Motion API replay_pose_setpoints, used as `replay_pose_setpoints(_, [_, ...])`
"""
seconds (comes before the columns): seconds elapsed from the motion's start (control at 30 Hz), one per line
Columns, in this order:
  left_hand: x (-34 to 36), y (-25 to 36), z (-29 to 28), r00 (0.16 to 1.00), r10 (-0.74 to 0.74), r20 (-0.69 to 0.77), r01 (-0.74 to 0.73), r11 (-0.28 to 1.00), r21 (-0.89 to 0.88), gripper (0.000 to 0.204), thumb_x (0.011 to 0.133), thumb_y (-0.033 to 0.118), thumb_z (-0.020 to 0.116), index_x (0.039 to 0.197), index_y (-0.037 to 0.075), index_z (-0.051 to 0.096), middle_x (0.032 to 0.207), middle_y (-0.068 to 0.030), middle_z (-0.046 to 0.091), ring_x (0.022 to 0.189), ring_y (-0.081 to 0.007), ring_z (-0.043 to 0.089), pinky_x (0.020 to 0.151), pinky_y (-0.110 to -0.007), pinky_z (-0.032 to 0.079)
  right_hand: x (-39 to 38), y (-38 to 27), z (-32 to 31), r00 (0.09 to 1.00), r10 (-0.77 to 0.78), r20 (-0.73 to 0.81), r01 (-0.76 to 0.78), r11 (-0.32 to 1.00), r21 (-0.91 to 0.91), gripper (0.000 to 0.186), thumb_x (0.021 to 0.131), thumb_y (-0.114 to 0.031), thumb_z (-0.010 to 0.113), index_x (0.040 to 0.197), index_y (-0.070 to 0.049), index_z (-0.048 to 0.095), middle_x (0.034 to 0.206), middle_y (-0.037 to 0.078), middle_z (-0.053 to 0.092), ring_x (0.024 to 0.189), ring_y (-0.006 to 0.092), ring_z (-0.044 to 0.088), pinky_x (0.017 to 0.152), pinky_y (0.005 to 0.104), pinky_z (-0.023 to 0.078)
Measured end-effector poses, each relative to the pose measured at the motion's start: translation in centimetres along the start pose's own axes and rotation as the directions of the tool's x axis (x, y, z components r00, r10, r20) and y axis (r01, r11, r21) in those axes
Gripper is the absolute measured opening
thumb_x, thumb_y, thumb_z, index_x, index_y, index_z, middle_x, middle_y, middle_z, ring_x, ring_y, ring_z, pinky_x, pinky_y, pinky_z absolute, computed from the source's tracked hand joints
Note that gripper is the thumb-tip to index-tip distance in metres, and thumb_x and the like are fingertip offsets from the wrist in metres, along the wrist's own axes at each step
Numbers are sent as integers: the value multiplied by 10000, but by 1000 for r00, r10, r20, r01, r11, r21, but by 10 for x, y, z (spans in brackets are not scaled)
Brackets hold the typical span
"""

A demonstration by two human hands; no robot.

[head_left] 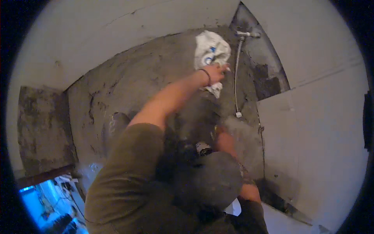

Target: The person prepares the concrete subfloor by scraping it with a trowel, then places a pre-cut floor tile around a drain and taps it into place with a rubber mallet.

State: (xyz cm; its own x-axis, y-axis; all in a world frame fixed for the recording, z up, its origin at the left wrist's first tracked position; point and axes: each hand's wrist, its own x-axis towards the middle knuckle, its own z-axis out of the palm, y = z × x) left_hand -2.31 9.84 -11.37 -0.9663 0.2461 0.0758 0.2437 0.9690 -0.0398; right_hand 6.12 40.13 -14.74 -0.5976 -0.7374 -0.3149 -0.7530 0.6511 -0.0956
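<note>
My left hand (214, 73) is closed on a crumpled white sack (210, 46) with blue printing, which lies on rough grey cement. Lower down, my right hand (223, 136) is blurred and appears closed around a small yellowish thing that I cannot make out. It is beside my dark-clad leg and knee (206, 179), and part of the right arm is hidden behind the knee. Dust or blur hazes the area around that hand.
A braided hose (237, 78) with a metal fitting (249, 35) runs along the cement at the right. Large pale panels (311, 136) and dark cement recesses (269, 84) border it. At the lower left, a blue-lit opening (43, 204) shows cables and clutter.
</note>
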Motion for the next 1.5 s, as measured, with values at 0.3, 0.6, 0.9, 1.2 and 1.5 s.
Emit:
replay_pose_setpoints(0.3, [48,80,55,888,-459,40,458,871,-177,342,882,211,504,1177,114,646,1488,-112,318,1225,-421,419,874,-513,479,41,-24,39,997,-74,35,68,987,145,429,822,-240,600,1222,-96,546,1070,220,606,902,428,615,751,485,505])
replay_pose_setpoints(0.6, [17,86,35,846,-531,-51,444,752,-487,304,867,182,545,1112,59,675,1448,-146,381,1238,-451,428,934,-511,456,43,-46,31,972,106,207,-152,964,220,405,860,-283,624,1174,-31,590,1038,185,628,929,317,609,807,405,486])
replay_pose_setpoints(0.9, [-95,66,-153,606,-529,-594,-324,518,-792,304,826,175,610,1111,71,598,1017,-138,651,989,-340,611,859,-438,500,255,-129,-22,910,-69,-408,292,805,517,354,859,-281,661,1079,-6,619,790,92,642,663,184,577,626,347,478])
replay_pose_setpoints(1.2, [-283,14,-88,653,-754,-74,27,121,-992,293,885,210,588,1140,65,585,1064,-144,644,991,-327,605,846,-401,483,269,-35,-24,947,296,-124,-20,440,898,280,845,-197,609,1002,34,623,843,216,672,700,320,634,633,376,487])
replay_pose_setpoints(1.5, [-446,-34,85,-68,-974,216,125,-223,-967,250,898,208,608,1096,56,594,1026,-74,639,957,-197,600,890,-323,464,282,-82,22,962,160,-222,-61,916,396,247,790,-177,626,946,14,612,781,126,640,625,201,592,569,354,461])
